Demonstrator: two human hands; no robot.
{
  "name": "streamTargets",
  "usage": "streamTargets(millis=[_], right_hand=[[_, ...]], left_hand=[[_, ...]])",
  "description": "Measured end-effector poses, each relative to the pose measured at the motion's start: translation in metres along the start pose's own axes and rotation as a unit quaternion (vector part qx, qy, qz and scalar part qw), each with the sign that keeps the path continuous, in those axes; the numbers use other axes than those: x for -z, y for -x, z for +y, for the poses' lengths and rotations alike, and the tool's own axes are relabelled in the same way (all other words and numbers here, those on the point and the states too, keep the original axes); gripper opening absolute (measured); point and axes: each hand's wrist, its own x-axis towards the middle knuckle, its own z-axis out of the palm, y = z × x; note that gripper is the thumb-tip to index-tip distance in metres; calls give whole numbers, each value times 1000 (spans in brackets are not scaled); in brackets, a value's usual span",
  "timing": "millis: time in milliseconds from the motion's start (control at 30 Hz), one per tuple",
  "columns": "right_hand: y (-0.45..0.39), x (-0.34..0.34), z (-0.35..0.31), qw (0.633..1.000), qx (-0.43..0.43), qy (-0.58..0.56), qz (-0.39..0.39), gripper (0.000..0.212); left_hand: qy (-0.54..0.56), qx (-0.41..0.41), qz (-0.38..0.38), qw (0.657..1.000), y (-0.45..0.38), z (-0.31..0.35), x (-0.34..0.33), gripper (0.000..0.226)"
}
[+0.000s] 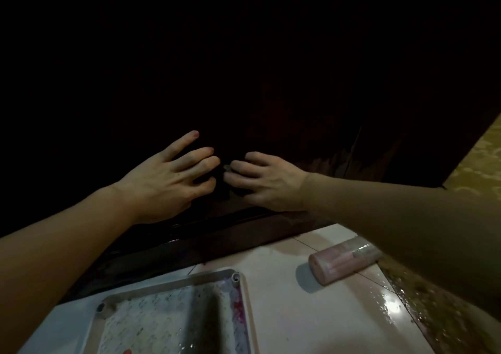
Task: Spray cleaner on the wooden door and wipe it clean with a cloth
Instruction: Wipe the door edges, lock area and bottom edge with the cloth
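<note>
Dark wooden door (244, 68), upright and almost black in the dim light, filling the upper view with its glossy bottom edge meeting the tiled floor; pinkish cylindrical spray bottle (343, 261) lying on its side on the tiles just before the door, base toward the viewer.

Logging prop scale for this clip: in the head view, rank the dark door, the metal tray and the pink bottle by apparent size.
1. Dark wooden door: fills most of the frame.
2. Metal tray: large, but cut off by the bottom edge and nearest the camera, so its true size is unsure.
3. Pink bottle: smallest, lying on the tiled floor, partly hidden by the right forearm.
</note>
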Motion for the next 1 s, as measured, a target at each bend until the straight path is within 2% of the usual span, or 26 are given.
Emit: streamTargets(millis=[33, 167, 300, 500, 800, 900, 1000], right_hand=[[9, -2, 1, 1000, 3, 6, -10, 18], [64, -11, 14, 999, 1, 22, -39, 43], [59, -11, 14, 997, 0, 54, -51, 26], [6, -4, -1, 1000, -8, 16, 25, 29], [85, -9, 15, 996, -19, 35, -81, 46], [68, -10, 11, 998, -17, 39, -55, 40], [51, -8, 9, 999, -20, 24, -39, 20]], left_hand=[[2, 0, 1, 1000, 0, 0, -1, 62], [7, -9, 7, 1000, -5, 0, -2, 62], [5, -9, 10, 1000, -13, 5, -2, 60], [10, -11, 17, 1000, -13, 4, 0, 58], [10, -15, 28, 999, -27, 3, 1, 57], [11, -16, 30, 999, -34, 5, 2, 56], [12, -11, 36, 999, -41, 8, 2, 58]])
